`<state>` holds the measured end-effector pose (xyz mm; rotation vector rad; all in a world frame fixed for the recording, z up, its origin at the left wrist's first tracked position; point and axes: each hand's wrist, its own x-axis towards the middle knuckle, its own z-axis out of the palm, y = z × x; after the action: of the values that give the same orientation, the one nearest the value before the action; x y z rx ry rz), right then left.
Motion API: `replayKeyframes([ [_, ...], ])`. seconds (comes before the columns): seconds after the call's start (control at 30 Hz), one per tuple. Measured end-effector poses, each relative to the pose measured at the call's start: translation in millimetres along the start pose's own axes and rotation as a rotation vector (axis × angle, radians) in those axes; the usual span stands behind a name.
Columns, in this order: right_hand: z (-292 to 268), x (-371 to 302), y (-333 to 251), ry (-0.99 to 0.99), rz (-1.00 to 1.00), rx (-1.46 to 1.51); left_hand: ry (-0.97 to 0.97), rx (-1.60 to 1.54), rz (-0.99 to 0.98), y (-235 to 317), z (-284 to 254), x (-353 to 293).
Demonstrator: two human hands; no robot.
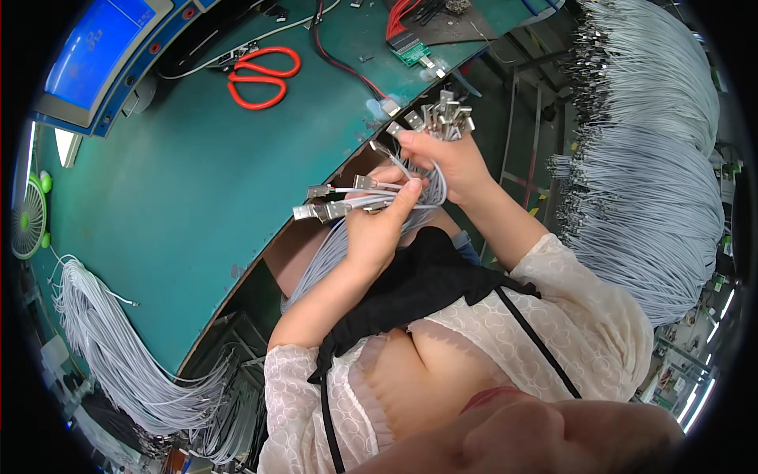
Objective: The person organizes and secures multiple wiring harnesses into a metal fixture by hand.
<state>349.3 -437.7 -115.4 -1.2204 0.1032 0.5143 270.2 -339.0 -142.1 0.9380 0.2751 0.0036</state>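
standing beside the bench, i see the left hand (379, 229) closed with thumb and fingertips pinched on a few thin pale-grey cables with flat silver metal plug ends (332, 207), the plugs fanned out toward nine o'clock; the right hand (450, 162) is curled tight around the rest of the bundle, a cluster of the same silver plugs (442, 114) sprouting from its top at twelve o'clock; the bundle sits just off the near edge of the teal green worktable (181, 197), its tails drooping down past the lap; i judge the cables light, limp and smooth, prone to slip and tangle, while the plugs are stiff, so the firm hold is right behind the metal shells; no bin or tray shows; loose stock hangs instead: a thick hank of grey cables (647, 174) at three o'clock and another sheaf (110, 355) spilling off the table at seven o'clock; red-handled scissors (260, 75) lie at eleven o'clock, beside a blue-screened tester box (95, 55).
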Motion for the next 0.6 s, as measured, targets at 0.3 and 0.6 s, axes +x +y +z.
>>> replayKeyframes([
  [0.3,-3,10,5,0.044,-0.031,0.098,0.077,-0.119,0.001,-3,0,9],
  [0.6,4,6,5,-0.045,-0.07,-0.048,0.106,-0.104,0.01,0,6,6],
])
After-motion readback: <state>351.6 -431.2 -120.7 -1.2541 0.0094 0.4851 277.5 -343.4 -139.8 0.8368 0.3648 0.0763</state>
